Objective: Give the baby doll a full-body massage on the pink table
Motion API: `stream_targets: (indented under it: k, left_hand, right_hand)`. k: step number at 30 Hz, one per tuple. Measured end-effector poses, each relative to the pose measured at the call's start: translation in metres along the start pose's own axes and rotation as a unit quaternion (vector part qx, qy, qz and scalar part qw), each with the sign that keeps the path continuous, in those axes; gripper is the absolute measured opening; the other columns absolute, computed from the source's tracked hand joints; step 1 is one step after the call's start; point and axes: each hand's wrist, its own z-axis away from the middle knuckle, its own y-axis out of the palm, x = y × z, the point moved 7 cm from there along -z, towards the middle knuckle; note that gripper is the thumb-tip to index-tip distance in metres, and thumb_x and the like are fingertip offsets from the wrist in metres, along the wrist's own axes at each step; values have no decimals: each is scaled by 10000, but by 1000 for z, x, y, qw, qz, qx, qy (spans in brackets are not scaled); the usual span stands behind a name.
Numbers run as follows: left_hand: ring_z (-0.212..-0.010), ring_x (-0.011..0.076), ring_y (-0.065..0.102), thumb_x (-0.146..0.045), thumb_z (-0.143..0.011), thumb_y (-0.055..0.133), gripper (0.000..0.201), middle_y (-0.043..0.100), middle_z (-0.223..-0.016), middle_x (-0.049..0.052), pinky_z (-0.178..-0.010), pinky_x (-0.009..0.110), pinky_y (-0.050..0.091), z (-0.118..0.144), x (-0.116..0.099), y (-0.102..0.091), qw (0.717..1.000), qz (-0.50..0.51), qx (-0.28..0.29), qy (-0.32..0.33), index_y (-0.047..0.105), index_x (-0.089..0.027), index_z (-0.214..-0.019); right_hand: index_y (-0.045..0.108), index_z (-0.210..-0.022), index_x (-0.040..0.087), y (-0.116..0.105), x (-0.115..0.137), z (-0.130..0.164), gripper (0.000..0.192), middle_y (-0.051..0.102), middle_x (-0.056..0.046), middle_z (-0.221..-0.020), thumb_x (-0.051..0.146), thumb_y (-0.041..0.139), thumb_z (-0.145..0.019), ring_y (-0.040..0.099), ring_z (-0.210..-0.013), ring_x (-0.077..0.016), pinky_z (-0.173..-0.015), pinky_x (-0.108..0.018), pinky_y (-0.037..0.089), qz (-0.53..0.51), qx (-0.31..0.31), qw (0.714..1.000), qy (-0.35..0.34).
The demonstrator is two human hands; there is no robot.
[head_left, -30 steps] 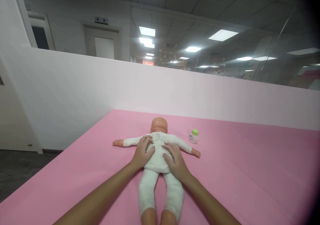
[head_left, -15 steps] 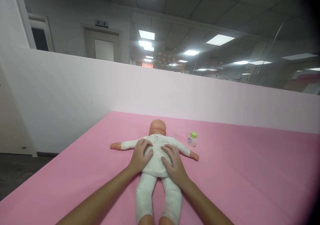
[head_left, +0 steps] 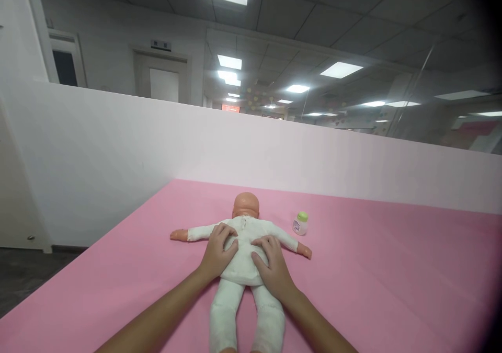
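A: Both palms flat on the doll (head_left: 243, 248), face-down mid-desk (head_left: 392, 290): left hand (head_left: 218, 254) and right hand (head_left: 271, 266) spread, fingers splayed, gripping nothing.

B: Back-rubbing step, seemingly; next calls for gentle strokes. Bottle (head_left: 300, 223) stands right of the doll's head.

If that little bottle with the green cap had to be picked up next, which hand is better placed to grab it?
Probably the right hand. The small white bottle with the green cap stands on the pink table cover beside the doll's arm on that side; the left hand would have to cross the white-clothed baby doll.
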Motion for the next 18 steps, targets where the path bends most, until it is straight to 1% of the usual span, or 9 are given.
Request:
stream_targets:
  k: [2,5,7,8,13,16,18]
  left_hand:
    - [-1104,270,568,-183,-874,562,169,621,-1064,50,-1004,460,482,0,0,0,1000,-2,-4,9,638,-252,-1009]
    - [-1236,282,529,-185,-882,562,274,590,-1230,72,-1090,485,440,0,2,1,1000,-4,-7,21,644,-262,-1131]
    - [-1265,286,518,-191,-886,561,293,581,-1272,76,-1109,490,428,0,2,1,1000,-4,-4,24,646,-264,-1157]
    - [-1251,285,527,-193,-888,560,281,591,-1254,74,-1101,488,434,0,2,1,1000,-3,-1,24,650,-263,-1145]
    - [-1076,272,575,-195,-891,544,143,637,-1038,50,-986,457,482,-2,2,2,1000,-1,17,6,638,-245,-987]
    - [-1038,268,570,-206,-888,548,104,635,-1010,47,-957,442,480,-2,2,1,1000,3,16,6,616,-237,-960]
    - [-1034,268,563,-219,-893,547,91,633,-1008,48,-952,440,474,-3,3,2,1000,4,18,5,608,-234,-958]
  right_hand:
    - [648,-1158,280,1,-2,0,241,585,-74,-1192,250,570,-932,549,-1187,-281,-1070,-498,469,-4,-1,1000,0]
    - [615,-1274,293,3,-4,1,339,536,-76,-1357,256,565,-941,482,-1317,-284,-1146,-502,411,-10,6,1000,1]
    - [603,-1310,298,4,-5,0,369,525,-75,-1389,260,562,-944,465,-1342,-285,-1160,-504,398,-9,11,1000,3]
    - [608,-1304,297,4,-5,0,365,538,-76,-1368,260,563,-944,477,-1326,-286,-1150,-504,407,-7,13,1000,4]
    - [655,-1211,280,1,-2,-1,295,595,-79,-1162,244,576,-929,564,-1150,-283,-1042,-487,483,7,3,1000,3]
    - [663,-1186,274,0,0,-1,284,596,-73,-1122,227,584,-918,571,-1122,-277,-1031,-474,489,8,-7,1000,0]
    - [658,-1187,275,0,0,-1,289,591,-67,-1136,213,585,-914,566,-1133,-267,-1043,-463,482,4,-10,1000,1]
